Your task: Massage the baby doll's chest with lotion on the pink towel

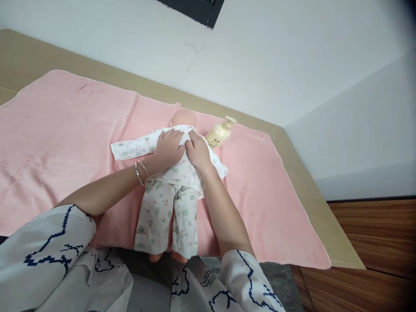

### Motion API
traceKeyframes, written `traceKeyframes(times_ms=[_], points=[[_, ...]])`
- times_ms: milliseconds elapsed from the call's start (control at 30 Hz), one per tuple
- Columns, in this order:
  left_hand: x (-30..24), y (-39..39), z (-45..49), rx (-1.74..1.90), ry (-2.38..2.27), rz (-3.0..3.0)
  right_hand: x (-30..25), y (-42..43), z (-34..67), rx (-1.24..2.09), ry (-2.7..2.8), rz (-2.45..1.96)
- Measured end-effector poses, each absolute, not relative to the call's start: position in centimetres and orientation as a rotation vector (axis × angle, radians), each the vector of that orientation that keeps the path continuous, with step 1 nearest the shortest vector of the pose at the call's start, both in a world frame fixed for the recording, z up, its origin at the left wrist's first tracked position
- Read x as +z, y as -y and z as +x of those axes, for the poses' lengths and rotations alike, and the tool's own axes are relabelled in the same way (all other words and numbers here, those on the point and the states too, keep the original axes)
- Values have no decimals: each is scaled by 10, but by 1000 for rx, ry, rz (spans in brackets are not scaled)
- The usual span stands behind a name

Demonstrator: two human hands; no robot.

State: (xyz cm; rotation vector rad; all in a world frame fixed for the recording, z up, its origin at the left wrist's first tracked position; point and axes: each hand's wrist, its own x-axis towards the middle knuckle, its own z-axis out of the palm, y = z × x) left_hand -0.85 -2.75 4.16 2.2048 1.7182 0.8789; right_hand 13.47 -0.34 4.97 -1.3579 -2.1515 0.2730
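Note:
A baby doll [183, 117] lies on its back on a pink towel [65, 143], head toward the wall. It wears a white printed top [182, 171] and matching trousers [162, 216]. My left hand [169, 147], with two bangles on the wrist, presses on the doll's chest with fingers curled into the top's fabric near the collar. My right hand [197, 149] lies beside it on the chest, its fingers also bent onto the fabric at the neck. The doll's bare feet stick out over the table's near edge.
A cream pump bottle [220, 132] lies on the towel just right of the doll's head. The towel covers a tan table [328, 221] set against a white wall. Wooden floor [373, 242] shows on the right. My patterned sleeves fill the bottom.

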Motion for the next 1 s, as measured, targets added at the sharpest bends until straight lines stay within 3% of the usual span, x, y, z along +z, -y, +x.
traceKeyframes(times_ms=[300,633,1000], points=[[38,9,-21,911,-1798,2104,58,15,117,215,2190,-1505],[38,18,-13,908,-1746,2215,46,-4,129,368,2099,-1542],[36,4,-22,916,-1728,2138,62,19,123,301,2196,-1399]])
